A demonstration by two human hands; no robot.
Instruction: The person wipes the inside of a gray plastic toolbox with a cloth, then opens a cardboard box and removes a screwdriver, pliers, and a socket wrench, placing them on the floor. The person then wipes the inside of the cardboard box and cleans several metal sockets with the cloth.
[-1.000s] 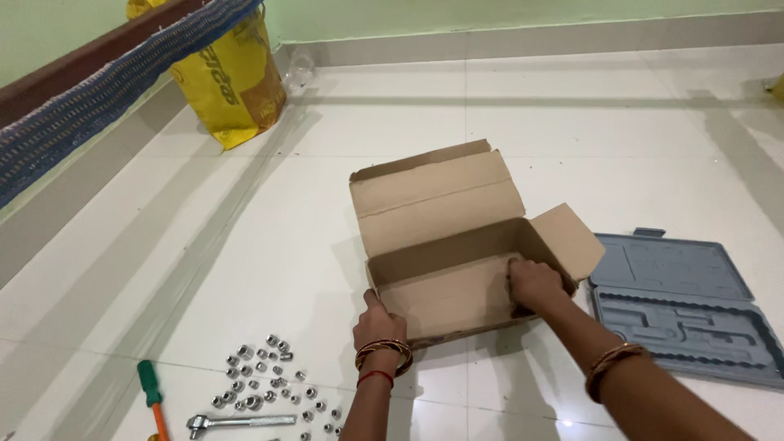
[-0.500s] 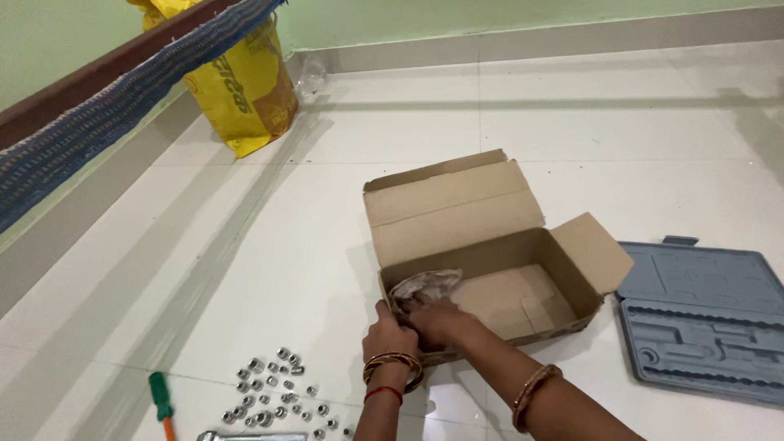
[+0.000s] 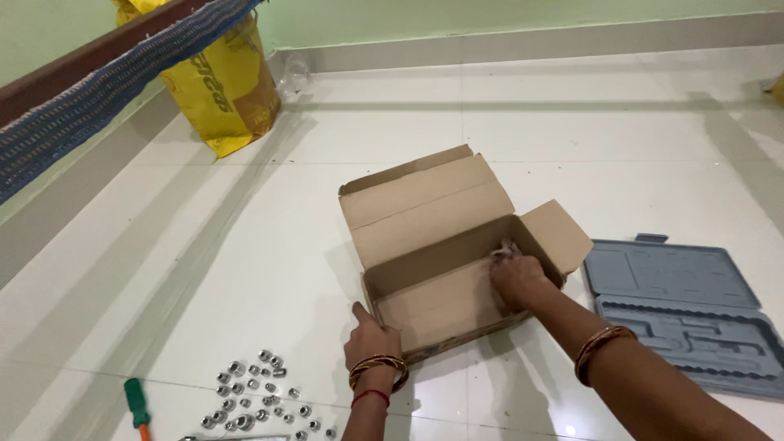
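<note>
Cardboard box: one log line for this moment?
left hand: steadies cardboard box at near-left corner | right hand: inside box, on crumpled cloth | nearby: sockets, grey case

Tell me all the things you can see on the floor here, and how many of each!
cardboard box: one, brown, flaps open, middle of the white floor.
cloth: one crumpled pale piece, inside the box at its right end, under the right hand.
tool case: one, grey plastic, lying open, right of the box.
sockets: many small silver ones, too many to count, loose on the floor at bottom left.
screwdriver: one, green handle with an orange shaft, left of the sockets.
sack: one, yellow, by the wall at top left.
left hand: on the box's near left corner, bangles on the wrist.
right hand: inside the box, on the cloth.
</note>
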